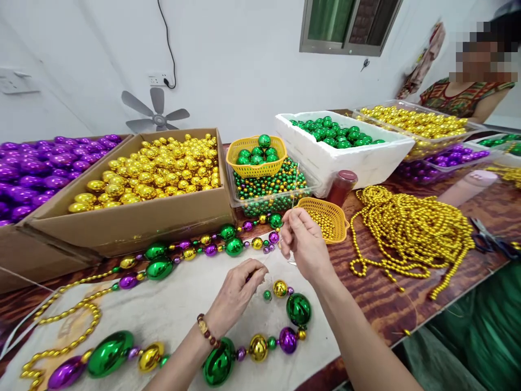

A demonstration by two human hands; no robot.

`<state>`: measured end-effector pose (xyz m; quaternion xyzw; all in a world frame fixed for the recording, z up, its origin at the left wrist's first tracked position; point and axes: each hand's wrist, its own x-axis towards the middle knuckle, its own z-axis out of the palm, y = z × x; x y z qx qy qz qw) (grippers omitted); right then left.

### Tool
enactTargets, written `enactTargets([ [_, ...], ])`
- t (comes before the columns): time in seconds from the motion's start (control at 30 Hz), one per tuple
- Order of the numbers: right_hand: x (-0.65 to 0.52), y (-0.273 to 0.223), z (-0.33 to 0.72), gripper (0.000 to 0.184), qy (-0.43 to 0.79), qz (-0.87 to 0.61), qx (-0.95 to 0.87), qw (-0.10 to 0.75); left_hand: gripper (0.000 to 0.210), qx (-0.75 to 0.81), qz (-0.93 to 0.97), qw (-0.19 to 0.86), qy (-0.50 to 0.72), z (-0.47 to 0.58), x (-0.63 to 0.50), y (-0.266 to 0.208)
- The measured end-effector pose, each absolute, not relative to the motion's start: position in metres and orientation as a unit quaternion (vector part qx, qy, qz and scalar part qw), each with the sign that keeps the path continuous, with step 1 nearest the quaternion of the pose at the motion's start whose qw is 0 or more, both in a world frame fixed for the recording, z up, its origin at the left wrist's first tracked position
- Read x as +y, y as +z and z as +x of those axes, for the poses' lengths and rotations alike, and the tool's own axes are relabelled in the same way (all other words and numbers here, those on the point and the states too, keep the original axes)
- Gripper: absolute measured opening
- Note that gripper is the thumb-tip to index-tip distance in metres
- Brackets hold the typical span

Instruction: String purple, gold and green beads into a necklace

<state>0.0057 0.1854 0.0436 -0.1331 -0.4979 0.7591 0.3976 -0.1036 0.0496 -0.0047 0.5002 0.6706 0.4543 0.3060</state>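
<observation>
My right hand (pixel 303 239) is closed in a pinch, and a thin, pale needle-like strand (pixel 293 196) rises from its fingertips. Lower and to the left, my left hand (pixel 239 293) has its thumb and fingers pressed together; what they hold is mostly hidden. A bead garland curves on the white cloth (pixel 175 304) below both hands, with a large green bead (pixel 298 309), a purple bead (pixel 288 340) and a gold bead (pixel 258 347). A small green bead (pixel 267 295) lies at the garland's end near my left fingertips. Behind, another strung length includes a green bead (pixel 159 267).
Behind stand a cardboard box (pixel 134 225) of gold beads, a clear tub (pixel 271 205) of small beads, a yellow basket (pixel 338 209) and a white foam box (pixel 337 155). Gold bead strands (pixel 407 233) and scissors (pixel 490 236) lie right. A person (pixel 459 98) sits at far right.
</observation>
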Motion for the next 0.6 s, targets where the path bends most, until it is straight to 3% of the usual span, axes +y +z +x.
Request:
enactTargets([
  [0.13,0.189,0.072,0.016,0.020,0.746,-0.118,-0.470,0.457,0.025,0.681,0.486,0.322,0.443,-0.102,0.046,-0.033],
  [0.3,0.190,0.106,0.032,0.016,0.710,-0.092,-0.472,0.515,0.023,0.705,0.519,0.269,0.402,-0.099,0.048,-0.045],
  [0.47,0.187,0.109,0.037,0.010,0.728,-0.096,-0.514,0.444,0.023,0.747,0.504,0.206,0.381,-0.102,0.044,-0.046],
  [0.6,0.182,0.100,0.041,0.014,0.728,-0.103,-0.541,0.408,0.022,0.779,0.461,0.230,0.358,-0.113,0.035,-0.053],
])
